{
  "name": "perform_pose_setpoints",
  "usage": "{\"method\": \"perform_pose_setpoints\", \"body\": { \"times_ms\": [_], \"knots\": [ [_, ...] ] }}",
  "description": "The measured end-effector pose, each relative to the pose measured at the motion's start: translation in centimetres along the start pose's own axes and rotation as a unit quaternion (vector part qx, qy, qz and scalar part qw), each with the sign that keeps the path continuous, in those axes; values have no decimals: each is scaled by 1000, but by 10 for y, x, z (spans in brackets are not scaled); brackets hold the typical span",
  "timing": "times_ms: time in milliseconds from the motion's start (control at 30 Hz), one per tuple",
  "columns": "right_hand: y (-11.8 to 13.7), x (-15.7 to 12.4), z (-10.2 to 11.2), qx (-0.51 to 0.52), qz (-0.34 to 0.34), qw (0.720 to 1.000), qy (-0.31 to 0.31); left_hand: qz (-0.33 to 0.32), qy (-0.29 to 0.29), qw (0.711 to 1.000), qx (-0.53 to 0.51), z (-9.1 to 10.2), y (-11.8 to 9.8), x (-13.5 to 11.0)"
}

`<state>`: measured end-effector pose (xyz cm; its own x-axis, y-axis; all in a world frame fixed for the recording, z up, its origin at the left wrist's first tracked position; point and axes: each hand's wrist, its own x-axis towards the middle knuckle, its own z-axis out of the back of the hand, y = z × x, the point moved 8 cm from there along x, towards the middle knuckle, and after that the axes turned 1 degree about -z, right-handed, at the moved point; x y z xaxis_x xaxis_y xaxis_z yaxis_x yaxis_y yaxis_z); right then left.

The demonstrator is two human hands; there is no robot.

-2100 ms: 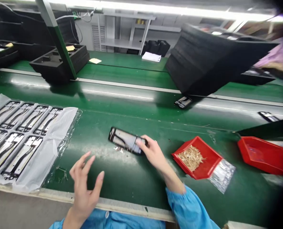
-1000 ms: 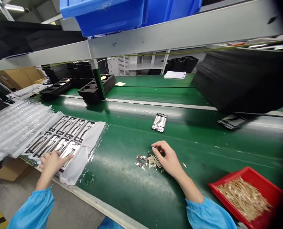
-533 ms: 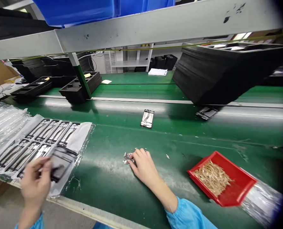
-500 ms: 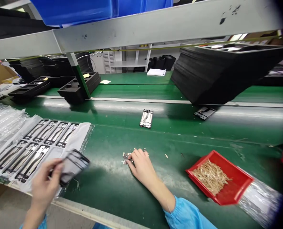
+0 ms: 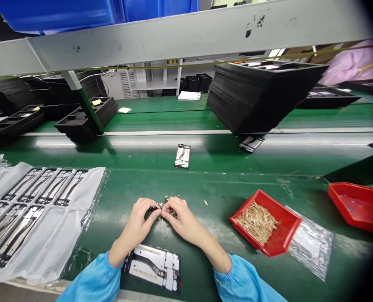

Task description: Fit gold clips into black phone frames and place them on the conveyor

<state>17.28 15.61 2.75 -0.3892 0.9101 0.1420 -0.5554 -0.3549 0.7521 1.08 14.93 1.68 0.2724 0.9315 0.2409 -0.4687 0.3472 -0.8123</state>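
Our left hand [image 5: 142, 216] and right hand [image 5: 180, 219] were pinched, contents unclear; the frame [image 5: 169, 266] roughly paralleled the near edge of the surface [image 5: 132, 184], nearer the left.

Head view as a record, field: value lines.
Left hand: fingertips close to the right's, over small pieces
Right hand: fingertips at the same pieces; anything pinched is too small to see
Near phone frame: on green table, beside blue left sleeve
Far phone frame: beyond the hands
Red bin: right of hands, tan strips inside
White tray: left of hands, phone frames in slots
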Motion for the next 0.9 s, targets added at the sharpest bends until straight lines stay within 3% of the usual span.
{"method": "perform_pose_setpoints", "body": {
  "times_ms": [133, 333, 567, 900],
  "knots": [
    [-4, 0, 0, -23, -8, 1000, 4, 17, 14, 999, -28, -8, 11, 21],
    [-19, 1, 11, -89, -39, 995, 12, 82, -39, 989, -115, 8, 31, 15],
    [1, -2, 8, 13, 26, 1000, 11, 83, -14, 966, -242, 2, 24, 14],
    [-3, -3, 6, 72, 43, 996, -17, 88, -34, 969, -228, 1, 28, 15]
  ]
}}
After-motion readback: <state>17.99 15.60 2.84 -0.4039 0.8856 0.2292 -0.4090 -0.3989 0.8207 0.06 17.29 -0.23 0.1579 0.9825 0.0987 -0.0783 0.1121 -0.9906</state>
